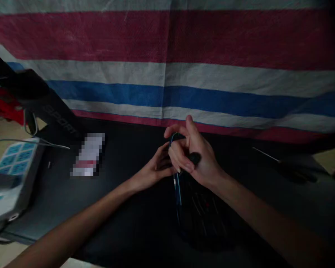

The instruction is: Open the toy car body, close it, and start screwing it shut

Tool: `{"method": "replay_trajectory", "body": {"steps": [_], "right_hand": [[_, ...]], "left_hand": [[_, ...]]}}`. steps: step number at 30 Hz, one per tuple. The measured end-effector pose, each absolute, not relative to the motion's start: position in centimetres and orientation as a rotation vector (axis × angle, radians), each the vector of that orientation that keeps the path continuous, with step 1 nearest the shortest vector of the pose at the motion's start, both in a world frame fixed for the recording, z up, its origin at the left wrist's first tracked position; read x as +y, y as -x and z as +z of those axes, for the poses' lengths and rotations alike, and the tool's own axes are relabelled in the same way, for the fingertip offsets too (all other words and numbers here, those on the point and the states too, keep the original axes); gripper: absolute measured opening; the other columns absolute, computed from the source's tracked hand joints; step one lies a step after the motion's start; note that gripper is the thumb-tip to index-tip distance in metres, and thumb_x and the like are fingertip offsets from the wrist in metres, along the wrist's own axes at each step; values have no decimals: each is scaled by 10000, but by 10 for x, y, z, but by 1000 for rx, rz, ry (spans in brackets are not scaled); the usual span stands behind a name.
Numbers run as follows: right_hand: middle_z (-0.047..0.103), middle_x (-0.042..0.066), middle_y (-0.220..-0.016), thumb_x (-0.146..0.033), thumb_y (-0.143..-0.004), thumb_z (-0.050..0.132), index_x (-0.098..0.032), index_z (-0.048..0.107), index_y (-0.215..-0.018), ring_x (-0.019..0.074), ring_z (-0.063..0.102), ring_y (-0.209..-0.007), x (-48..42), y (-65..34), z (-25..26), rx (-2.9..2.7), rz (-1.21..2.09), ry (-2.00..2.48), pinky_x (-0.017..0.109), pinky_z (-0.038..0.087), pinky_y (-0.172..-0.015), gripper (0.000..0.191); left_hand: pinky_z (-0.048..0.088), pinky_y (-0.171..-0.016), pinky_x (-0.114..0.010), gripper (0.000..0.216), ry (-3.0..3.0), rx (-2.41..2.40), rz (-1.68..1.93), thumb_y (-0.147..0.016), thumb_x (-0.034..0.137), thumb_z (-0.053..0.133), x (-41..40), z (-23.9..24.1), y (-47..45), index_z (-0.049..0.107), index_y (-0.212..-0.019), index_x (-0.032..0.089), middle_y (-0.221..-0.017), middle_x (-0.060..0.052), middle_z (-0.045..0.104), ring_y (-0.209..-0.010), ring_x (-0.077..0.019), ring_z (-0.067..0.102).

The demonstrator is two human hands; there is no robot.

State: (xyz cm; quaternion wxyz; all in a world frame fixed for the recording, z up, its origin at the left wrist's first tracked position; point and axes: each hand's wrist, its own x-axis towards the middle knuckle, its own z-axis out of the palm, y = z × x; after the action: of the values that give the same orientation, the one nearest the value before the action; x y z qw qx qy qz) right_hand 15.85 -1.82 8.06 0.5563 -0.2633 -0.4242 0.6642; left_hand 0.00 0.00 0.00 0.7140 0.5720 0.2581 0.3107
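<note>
Handwork at frame centre: gripping a dark handle (194, 158) in the curled right hand (205, 163), apparently raising the thumb; bending the left hand (156, 167) half open, touching or just beside a dark blue-edged object (201, 208), can't tell if pinching it. Object running centre to lower centre, fading into shadow. Probably best: bracing its side with left fingertips, seating the handle firmly in the palm, pressing evenly, leaving left fingers clear of any tip (hidden here). Counting: two hands; one handle; one blue-edged object; one thin-shafted tool (279, 161), right; one pixelated rectangle (88, 154), left of centre; one power strip (19, 186), far left; one striped sheet (167, 37), top.
</note>
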Motion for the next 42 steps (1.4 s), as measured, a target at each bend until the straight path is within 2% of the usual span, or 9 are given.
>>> {"method": "replay_trajectory", "body": {"steps": [7, 12, 16, 19, 23, 26, 31, 35, 42], "right_hand": [[295, -121, -401, -551, -1069, 519, -210, 684, -785, 63, 192, -351, -9, -167, 94, -795, 1711, 487, 154, 331, -396, 473], [362, -68, -604, -322, -1038, 632, -217, 472, -662, 63, 338, -485, -16, -220, 118, -598, 1713, 537, 83, 269, -360, 422], [371, -35, -685, -419, -962, 672, -230, 359, -625, 85, 367, -549, -32, -287, 98, -649, 1535, 940, 98, 289, -344, 497], [396, -15, -710, -474, -873, 670, -241, 443, -651, 115, 399, -587, -47, -318, 65, -809, 1259, 1350, 147, 278, -347, 393], [490, 5, -738, -343, -737, 670, -239, 566, -753, 149, 463, -623, -64, -322, 15, -891, 1070, 1513, 237, 408, -467, 148], [536, 6, -812, -319, -760, 605, -258, 609, -868, 188, 515, -715, -70, -318, -14, -1009, 862, 1605, 335, 497, -667, 123], [623, 51, -1020, -250, -832, 561, -273, 619, -1017, 275, 583, -1029, -72, -315, -35, -1295, 576, 1684, 490, 437, -1024, 195], [662, 83, -1202, -212, -882, 541, -285, 622, -1168, 312, 569, -1214, -76, -309, -37, -1528, 483, 1680, 534, 403, -1104, 306], [653, 99, -1272, -234, -993, 467, -286, 581, -1276, 307, 569, -1244, -80, -307, -38, -1683, 374, 1690, 550, 438, -1094, 310]], "left_hand": [[351, -1241, -555, 883, -1214, 566, 671, -879, 294, 817, 3, -5, -4, 342, -1622, 275, -1604, -157, 452, -1418, -331, 518], [317, -1257, -569, 960, -1199, 633, 644, -878, 297, 824, 4, -7, -2, 269, -1661, 321, -1633, -154, 415, -1419, -321, 517], [308, -1260, -574, 962, -1182, 619, 642, -881, 293, 819, 4, -6, -1, 265, -1666, 321, -1644, -161, 405, -1435, -326, 504], [288, -1269, -583, 948, -1182, 637, 644, -887, 292, 811, 2, -3, -1, 275, -1668, 330, -1648, -152, 415, -1442, -330, 502], [256, -1283, -588, 908, -1159, 668, 662, -902, 290, 792, -2, 0, -2, 303, -1663, 366, -1670, -120, 417, -1460, -328, 488], [248, -1290, -577, 910, -1130, 659, 684, -904, 287, 787, -5, 0, -4, 303, -1670, 365, -1691, -111, 403, -1490, -330, 460], [199, -1317, -530, 891, -1082, 655, 739, -902, 265, 778, -11, 1, -10, 331, -1666, 362, -1738, -69, 347, -1593, -321, 309], [197, -1322, -509, 895, -1035, 639, 750, -914, 268, 768, -15, 1, -12, 308, -1675, 371, -1774, -43, 269, -1620, -312, 252], [236, -1309, -541, 859, -994, 618, 734, -952, 294, 733, -15, -2, -11, 286, -1680, 389, -1786, -51, 233, -1619, -333, 259]]}}
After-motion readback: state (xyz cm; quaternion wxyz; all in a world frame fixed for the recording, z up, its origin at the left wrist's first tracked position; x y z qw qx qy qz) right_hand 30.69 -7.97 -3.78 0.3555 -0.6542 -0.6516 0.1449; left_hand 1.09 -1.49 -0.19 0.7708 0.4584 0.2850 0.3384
